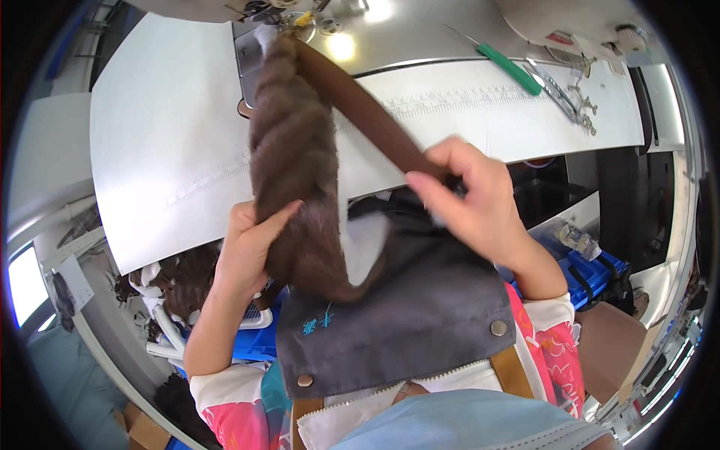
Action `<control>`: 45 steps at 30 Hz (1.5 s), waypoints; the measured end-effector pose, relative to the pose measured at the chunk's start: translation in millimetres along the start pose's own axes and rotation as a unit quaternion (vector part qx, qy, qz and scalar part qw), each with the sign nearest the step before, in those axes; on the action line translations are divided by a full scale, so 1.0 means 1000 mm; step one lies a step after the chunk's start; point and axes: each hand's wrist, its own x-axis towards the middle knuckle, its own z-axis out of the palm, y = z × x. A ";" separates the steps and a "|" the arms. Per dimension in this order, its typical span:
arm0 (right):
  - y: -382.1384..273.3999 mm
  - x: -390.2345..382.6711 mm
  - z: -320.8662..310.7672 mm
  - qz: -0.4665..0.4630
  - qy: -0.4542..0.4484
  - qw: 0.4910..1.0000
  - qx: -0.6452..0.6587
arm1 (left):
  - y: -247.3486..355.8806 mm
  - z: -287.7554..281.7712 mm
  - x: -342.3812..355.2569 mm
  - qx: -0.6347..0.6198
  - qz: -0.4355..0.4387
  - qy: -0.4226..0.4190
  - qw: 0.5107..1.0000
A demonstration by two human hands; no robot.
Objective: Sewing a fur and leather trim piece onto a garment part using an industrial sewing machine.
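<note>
A long, thick strip of brown fur [294, 142] with a white backing hangs from the sewing machine's needle area [296, 22] down toward my lap. My left hand [251, 244] is closed on the fur's left edge, its thumb lying across the pile. From the same spot under the machine runs a smooth, flat brown band [367, 120], slanting down to the right. Its near end is pinched between the thumb and fingers of my right hand [476, 195], which is slightly blurred. The fur's lower end curls up, showing white, in front of my dark apron [405, 337].
A green-handled awl [511, 69] and metal tweezers [555, 91] lie at the back right of the white table [172, 135], near small metal parts [585, 109]. Ruler markings cross the tabletop. Brown fur pieces [184, 281] lie below left; a blue crate [592, 277] stands below right.
</note>
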 end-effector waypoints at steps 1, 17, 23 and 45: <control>-0.003 -0.002 0.008 -0.347 0.110 0.913 -0.185 | -0.001 0.000 -0.001 -0.001 0.031 -0.027 0.999; -0.015 -0.009 0.076 -0.559 -0.079 0.793 -0.229 | -0.008 0.020 -0.017 0.007 0.042 0.082 0.996; -0.008 0.000 0.097 -0.551 -0.077 0.788 -0.266 | -0.006 0.013 -0.020 0.209 0.082 0.066 0.972; -0.032 0.127 0.070 0.077 -0.133 0.973 0.174 | 0.011 0.013 -0.042 0.052 0.015 -0.025 0.998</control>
